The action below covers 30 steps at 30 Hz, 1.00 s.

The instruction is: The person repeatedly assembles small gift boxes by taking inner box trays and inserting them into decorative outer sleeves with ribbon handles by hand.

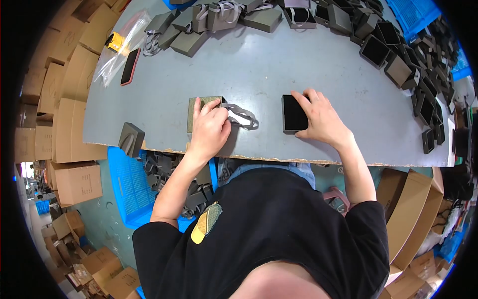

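My left hand (211, 124) lies with curled fingers over an olive-brown box piece (192, 110), gripping it and hiding much of it. A grey ribbon loop (255, 121) with a white piece inside it sticks out to the right of that hand. My right hand (323, 117) grips a small dark box (294, 117) with a black interior, its thumb at the near edge and its fingers at the far edge. Both box pieces rest on the grey table (249, 70), apart from each other.
A closed grey box (131, 140) sits at the front-left table edge. A phone (130, 67) and a plastic bag (117, 57) lie at left. Grey boxes with ribbons (226, 17) line the back; open boxes (374, 51) heap at right. A blue crate (130, 189) stands below.
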Tool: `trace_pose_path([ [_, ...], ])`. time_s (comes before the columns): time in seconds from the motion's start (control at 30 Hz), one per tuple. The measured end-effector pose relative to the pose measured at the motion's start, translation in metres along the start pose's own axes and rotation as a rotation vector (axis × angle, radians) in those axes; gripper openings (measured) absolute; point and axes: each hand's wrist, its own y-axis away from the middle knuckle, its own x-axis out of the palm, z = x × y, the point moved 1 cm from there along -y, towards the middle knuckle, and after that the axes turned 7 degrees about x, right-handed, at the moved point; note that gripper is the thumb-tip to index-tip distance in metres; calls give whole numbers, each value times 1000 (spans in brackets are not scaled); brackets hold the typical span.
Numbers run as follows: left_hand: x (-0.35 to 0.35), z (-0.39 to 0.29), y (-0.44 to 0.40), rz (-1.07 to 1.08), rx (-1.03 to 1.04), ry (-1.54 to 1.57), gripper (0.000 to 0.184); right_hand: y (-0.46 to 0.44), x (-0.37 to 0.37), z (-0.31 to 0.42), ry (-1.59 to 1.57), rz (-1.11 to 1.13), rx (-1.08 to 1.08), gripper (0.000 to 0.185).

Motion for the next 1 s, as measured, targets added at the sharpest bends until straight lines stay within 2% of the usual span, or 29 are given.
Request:
trace_pose_path([
  [0.1,-7,-9,-6,-9,-107,126,15,6,3,5,-54,-22,30,97],
  [0.2,0,-9,-6,99,22,-69,14,8,10,3,-44,-73,16,97],
  [0.23,5,-8,-5,99,48,-114,21,8,11,4,-44,-82,17,97],
  [0.37,6,-32,-20,-55,209,-37,37,9,12,5,-36,-87,31,97],
  [0.47,8,-35,-21,259,391,111,14,13,13,8,-31,-90,46,96],
  [0.5,12,-28,-22,438,394,112,10,14,14,8,-33,-98,39,96],
  [0.6,10,-20,-26,450,335,18,9,18,17,8,-43,-122,29,96],
  [0.63,10,-17,-28,390,300,12,9,20,17,9,-46,-129,30,96],
  [0.73,-15,-20,-42,381,66,-4,6,30,8,18,-159,-92,32,96],
  [0.77,-20,-17,-45,311,-48,5,10,33,2,25,-216,-67,28,96],
  [0.87,-32,-6,-55,462,-393,216,14,40,0,51,-333,-34,-271,92],
  [0.9,-26,6,-52,530,-399,287,22,40,4,60,-345,12,-322,92],
  [1.0,-23,17,-55,735,-582,678,25,36,14,83,-335,95,-418,91],
])
